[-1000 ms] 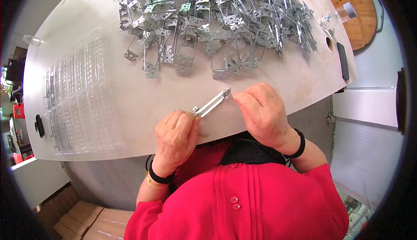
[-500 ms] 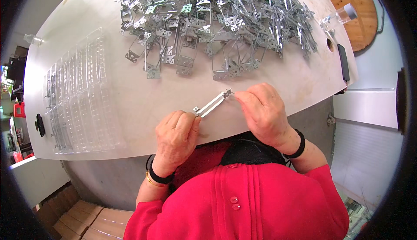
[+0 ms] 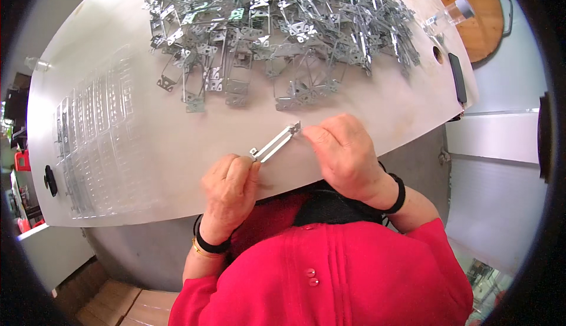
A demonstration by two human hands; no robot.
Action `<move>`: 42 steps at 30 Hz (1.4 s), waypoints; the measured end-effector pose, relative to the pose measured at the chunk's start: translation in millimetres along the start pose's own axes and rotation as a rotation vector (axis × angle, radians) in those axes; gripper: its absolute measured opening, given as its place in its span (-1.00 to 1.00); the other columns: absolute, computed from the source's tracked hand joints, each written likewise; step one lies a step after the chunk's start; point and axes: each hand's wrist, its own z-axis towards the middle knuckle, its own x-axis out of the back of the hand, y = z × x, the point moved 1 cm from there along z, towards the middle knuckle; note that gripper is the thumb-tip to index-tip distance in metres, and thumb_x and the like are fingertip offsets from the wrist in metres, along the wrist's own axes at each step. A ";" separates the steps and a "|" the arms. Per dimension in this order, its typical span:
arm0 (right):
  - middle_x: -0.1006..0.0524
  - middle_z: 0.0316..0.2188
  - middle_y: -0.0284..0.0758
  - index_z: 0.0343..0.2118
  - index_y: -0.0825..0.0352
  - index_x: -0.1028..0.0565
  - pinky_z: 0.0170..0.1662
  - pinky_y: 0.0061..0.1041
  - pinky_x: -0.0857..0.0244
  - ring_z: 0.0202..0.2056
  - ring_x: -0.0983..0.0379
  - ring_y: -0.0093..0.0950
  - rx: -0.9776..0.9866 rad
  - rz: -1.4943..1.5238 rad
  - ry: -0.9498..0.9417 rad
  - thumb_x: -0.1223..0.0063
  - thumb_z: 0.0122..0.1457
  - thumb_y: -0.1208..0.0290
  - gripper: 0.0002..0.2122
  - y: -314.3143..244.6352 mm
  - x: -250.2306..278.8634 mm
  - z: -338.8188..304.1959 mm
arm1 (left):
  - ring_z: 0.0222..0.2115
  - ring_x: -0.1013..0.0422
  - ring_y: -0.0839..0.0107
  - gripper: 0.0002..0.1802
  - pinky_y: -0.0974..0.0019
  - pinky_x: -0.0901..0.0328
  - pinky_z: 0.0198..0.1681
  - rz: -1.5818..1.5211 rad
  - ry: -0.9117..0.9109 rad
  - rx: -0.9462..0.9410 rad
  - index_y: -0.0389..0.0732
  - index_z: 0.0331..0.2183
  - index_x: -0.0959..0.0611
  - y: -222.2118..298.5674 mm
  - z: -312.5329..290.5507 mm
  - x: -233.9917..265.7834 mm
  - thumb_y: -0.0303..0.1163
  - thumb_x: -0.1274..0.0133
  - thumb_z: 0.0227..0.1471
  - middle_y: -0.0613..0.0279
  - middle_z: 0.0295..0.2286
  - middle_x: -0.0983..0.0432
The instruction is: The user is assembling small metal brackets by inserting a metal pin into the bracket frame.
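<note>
Pinched in my left hand [image 3: 229,191] is the near end of a slim metal bracket [image 3: 273,147]. It has two pale parallel arms and slants up to the right, just above the tabletop. My right hand [image 3: 344,156] is closed in a pinch beside the bracket's far end, where a small dark metal end piece [image 3: 294,128] sits. What those right fingertips hold, if anything, is too small to make out. Beyond both hands lies a big tangled heap of similar metal brackets [image 3: 244,43].
Clear plastic trays [image 3: 109,143] lie on the left of the white table [image 3: 194,137], with some metal pieces along their left side. At the far right are a clear bottle [image 3: 454,12], a hole in the tabletop [image 3: 437,55] and a long black object [image 3: 457,78].
The whole view has shifted slightly, so table and hands appear a little further left. Both hands keep nearly the same pose, the bracket still in the left.
</note>
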 end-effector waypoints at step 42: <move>-0.42 -0.35 -0.24 -0.21 0.34 -0.54 -0.23 -0.25 -0.31 -0.30 -0.40 -0.21 -0.075 0.000 0.020 -0.19 -0.02 0.64 -0.74 2.7 5.5 -0.5 | -0.54 -0.39 0.06 -0.87 0.09 -0.26 -0.45 0.009 -0.012 -0.014 -0.26 -0.39 -0.57 -0.4 1.4 1.3 -0.57 -0.23 0.13 0.07 -0.52 -0.43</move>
